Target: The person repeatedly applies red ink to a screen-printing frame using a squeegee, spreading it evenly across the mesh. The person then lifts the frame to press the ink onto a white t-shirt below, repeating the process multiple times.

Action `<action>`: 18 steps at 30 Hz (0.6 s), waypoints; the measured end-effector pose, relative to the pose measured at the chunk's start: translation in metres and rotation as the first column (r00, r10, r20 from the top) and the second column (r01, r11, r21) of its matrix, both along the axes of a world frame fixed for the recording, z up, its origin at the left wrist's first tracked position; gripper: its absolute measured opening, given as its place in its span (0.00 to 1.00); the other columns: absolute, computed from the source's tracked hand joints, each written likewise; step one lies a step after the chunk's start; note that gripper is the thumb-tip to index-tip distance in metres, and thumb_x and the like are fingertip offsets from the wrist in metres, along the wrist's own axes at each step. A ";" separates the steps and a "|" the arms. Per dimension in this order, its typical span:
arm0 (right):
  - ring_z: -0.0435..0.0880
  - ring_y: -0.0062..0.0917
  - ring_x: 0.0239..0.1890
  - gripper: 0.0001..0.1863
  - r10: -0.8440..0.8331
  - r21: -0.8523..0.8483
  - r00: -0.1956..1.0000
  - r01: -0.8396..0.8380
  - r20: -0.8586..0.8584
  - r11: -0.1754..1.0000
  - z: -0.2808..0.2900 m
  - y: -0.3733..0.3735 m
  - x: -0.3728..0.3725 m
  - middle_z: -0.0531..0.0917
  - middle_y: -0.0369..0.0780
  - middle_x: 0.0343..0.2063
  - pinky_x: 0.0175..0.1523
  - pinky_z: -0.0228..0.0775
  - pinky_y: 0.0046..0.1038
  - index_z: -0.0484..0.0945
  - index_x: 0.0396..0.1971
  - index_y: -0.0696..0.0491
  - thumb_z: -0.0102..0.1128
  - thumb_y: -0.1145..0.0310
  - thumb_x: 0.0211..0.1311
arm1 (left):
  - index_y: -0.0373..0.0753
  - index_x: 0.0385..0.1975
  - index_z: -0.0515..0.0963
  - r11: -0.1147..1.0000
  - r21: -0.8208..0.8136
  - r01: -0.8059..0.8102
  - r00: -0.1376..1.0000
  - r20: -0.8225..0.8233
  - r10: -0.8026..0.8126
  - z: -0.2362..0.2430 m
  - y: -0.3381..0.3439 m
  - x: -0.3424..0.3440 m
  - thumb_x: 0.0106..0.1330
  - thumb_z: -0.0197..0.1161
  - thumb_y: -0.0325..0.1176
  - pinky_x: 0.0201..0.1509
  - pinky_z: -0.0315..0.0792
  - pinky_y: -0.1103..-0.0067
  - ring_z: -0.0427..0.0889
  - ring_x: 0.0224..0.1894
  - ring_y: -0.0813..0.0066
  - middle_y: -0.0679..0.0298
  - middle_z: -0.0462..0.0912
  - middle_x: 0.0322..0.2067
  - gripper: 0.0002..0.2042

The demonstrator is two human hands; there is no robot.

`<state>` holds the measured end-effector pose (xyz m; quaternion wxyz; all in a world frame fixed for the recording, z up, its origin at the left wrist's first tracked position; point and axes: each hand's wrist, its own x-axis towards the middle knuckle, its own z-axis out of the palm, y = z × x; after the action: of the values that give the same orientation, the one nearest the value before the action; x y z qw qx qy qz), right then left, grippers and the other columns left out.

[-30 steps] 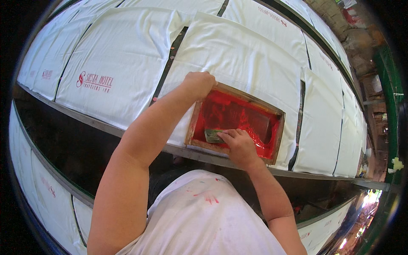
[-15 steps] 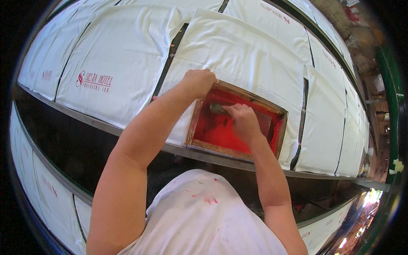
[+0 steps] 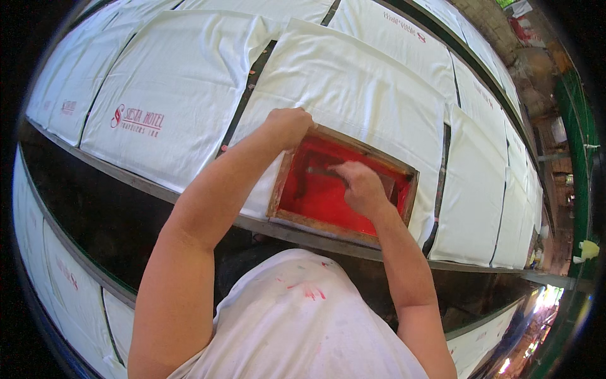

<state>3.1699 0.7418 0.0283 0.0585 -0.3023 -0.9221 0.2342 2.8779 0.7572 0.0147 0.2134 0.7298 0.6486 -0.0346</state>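
Observation:
A wooden-framed printing screen lies on a white cloth, its inside wet with bright red ink. My left hand is closed over the frame's far left corner. Inside the frame, my right hand grips a dark, blurred squeegee, whose left end sticks out past the fingers; the hand hides its middle. A brownish flat piece shows just right of that hand, and I cannot tell whether it belongs to the tool.
To the left lies another white cloth with a red print. More white cloths cover the long table to the right, with dark gaps between. A rail runs along the table's near edge. Behind me, another cloth-covered table shows at lower left.
My right hand and the squeegee have shifted slightly within the screen, with the tool's end a little lower. The whole view has moved slightly. My left hand keeps its hold on the frame.

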 end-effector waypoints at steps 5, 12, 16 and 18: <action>0.89 0.49 0.56 0.30 -0.093 0.163 0.995 0.098 -0.037 0.982 -0.016 0.040 -0.019 0.92 0.49 0.49 0.65 0.82 0.49 0.91 0.59 0.51 0.60 0.86 0.56 | 0.60 0.68 0.89 0.999 -0.019 -0.026 0.999 -0.031 0.025 0.011 -0.006 0.006 0.58 0.83 0.30 0.62 0.87 0.58 0.92 0.61 0.50 0.58 0.89 0.59 0.33; 0.92 0.42 0.56 0.26 0.298 0.148 0.954 -0.301 0.044 0.942 -0.007 0.045 -0.019 0.94 0.42 0.50 0.66 0.82 0.43 0.94 0.54 0.47 0.69 0.82 0.55 | 0.61 0.71 0.87 0.998 0.005 -0.055 0.998 -0.027 0.055 0.006 -0.008 0.007 0.53 0.85 0.25 0.63 0.87 0.59 0.91 0.63 0.52 0.58 0.91 0.61 0.40; 0.92 0.37 0.55 0.23 0.459 0.149 0.881 -0.471 0.112 0.869 -0.003 0.057 -0.008 0.93 0.38 0.48 0.67 0.81 0.40 0.95 0.53 0.43 0.72 0.78 0.58 | 0.62 0.72 0.86 0.998 0.015 -0.066 0.996 -0.058 0.066 0.004 -0.007 0.011 0.57 0.83 0.26 0.65 0.86 0.60 0.90 0.65 0.52 0.57 0.89 0.62 0.39; 0.92 0.36 0.55 0.22 0.520 0.137 0.846 -0.532 0.118 0.836 0.000 0.062 0.003 0.93 0.38 0.47 0.67 0.81 0.40 0.95 0.54 0.42 0.72 0.76 0.59 | 0.63 0.72 0.86 0.997 0.031 -0.072 0.996 -0.056 0.073 -0.004 -0.009 0.009 0.59 0.82 0.25 0.66 0.85 0.60 0.90 0.65 0.52 0.57 0.89 0.61 0.38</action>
<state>3.1733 0.8037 0.0281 -0.0186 -0.0402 -0.9873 0.1529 2.8866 0.7478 0.0103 0.1854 0.7074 0.6810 -0.0382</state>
